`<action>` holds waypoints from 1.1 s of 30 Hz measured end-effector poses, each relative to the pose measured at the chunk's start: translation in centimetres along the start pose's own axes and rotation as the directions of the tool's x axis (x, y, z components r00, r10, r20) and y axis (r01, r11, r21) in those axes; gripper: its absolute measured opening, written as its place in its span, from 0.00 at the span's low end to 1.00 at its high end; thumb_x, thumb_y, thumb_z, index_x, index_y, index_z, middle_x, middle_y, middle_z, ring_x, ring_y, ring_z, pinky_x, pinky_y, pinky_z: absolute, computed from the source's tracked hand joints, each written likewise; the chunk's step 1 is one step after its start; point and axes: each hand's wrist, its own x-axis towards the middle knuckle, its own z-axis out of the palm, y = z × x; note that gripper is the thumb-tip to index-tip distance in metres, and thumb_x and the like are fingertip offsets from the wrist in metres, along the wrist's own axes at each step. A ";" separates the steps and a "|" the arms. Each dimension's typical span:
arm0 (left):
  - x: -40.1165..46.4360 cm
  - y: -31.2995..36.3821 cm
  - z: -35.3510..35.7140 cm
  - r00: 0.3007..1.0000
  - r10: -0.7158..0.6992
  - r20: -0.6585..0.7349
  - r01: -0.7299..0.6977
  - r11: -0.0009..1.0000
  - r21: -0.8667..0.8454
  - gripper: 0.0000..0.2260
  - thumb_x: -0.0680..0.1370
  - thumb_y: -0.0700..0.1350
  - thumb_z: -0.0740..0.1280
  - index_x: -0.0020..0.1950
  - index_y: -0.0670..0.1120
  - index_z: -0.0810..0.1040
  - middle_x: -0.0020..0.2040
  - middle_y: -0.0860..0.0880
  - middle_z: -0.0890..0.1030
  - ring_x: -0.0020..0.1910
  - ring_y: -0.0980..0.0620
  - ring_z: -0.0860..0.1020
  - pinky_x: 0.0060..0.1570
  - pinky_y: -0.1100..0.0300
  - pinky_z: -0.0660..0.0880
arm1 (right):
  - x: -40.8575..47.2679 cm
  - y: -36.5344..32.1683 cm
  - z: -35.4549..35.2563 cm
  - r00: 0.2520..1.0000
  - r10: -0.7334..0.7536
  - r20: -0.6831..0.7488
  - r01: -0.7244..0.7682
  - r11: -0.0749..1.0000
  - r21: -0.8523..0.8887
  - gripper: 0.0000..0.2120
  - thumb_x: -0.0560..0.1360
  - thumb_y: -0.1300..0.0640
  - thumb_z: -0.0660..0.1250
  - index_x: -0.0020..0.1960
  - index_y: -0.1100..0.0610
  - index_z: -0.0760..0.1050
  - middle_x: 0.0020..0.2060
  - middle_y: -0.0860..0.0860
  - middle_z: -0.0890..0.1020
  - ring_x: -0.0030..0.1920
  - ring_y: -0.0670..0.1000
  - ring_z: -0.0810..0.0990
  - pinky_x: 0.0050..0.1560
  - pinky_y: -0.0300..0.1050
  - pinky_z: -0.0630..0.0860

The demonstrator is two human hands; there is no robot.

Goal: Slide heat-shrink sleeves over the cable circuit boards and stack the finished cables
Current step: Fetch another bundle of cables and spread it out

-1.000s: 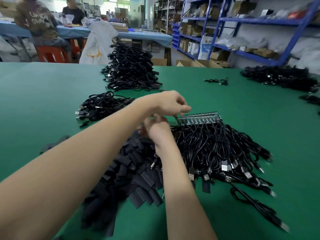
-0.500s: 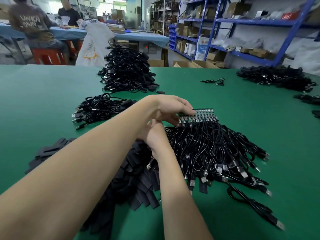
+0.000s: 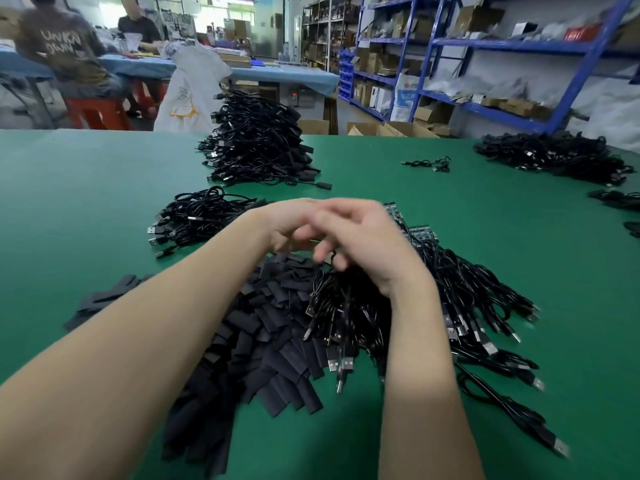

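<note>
Both hands meet above the cable bundle point(image 3: 433, 299); the right hand point(image 3: 367, 244) and left hand point(image 3: 291, 226) have curled fingers, but blur hides what they hold. Heat-shrink sleeves point(image 3: 263, 337) lie near the table's point(image 3: 86, 174) front edge, finished cables point(image 3: 256, 143) near its far edge.

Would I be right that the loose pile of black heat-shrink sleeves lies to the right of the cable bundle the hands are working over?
Not quite: in the head view the pile of heat-shrink sleeves lies to the left of the cable bundle, partly under the left forearm. The hands do meet over the bundle's far end.
</note>
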 end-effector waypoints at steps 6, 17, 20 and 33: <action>0.1 -2.0 0.4 0.993 0.021 -0.112 -0.051 0.962 -0.268 0.03 0.81 0.43 0.67 0.52 0.46 0.81 0.49 0.48 0.83 0.42 0.54 0.83 0.41 0.60 0.82 | 0.0 1.5 -2.5 0.766 -0.208 -0.609 -0.161 0.854 -0.494 0.08 0.79 0.50 0.65 0.56 0.45 0.79 0.53 0.41 0.82 0.58 0.48 0.77 0.57 0.50 0.76; -1.8 -1.1 0.9 0.974 -0.084 -0.209 -0.044 0.838 -0.544 0.03 0.79 0.39 0.70 0.50 0.40 0.78 0.42 0.40 0.84 0.33 0.48 0.85 0.24 0.65 0.78 | -0.8 1.7 -4.5 0.794 0.038 -0.607 -0.357 0.837 -0.415 0.18 0.81 0.40 0.61 0.49 0.52 0.81 0.46 0.52 0.84 0.50 0.56 0.80 0.50 0.48 0.75; -2.0 -1.4 0.7 0.975 -0.081 -0.209 -0.042 0.851 -0.523 0.07 0.78 0.43 0.71 0.53 0.42 0.77 0.44 0.43 0.83 0.32 0.51 0.84 0.27 0.65 0.79 | -0.6 1.7 -4.4 0.790 -0.028 -0.612 -0.308 0.845 -0.437 0.15 0.79 0.44 0.65 0.43 0.54 0.81 0.36 0.51 0.83 0.43 0.55 0.81 0.44 0.47 0.76; -4.0 -3.5 0.7 0.966 -0.063 -0.251 -0.078 0.853 -0.515 0.14 0.79 0.42 0.69 0.62 0.38 0.77 0.54 0.38 0.85 0.42 0.45 0.87 0.32 0.63 0.81 | 0.1 2.2 -4.1 0.854 0.010 -0.520 -0.292 0.837 -0.463 0.26 0.83 0.38 0.54 0.35 0.54 0.71 0.29 0.47 0.75 0.31 0.50 0.72 0.35 0.44 0.67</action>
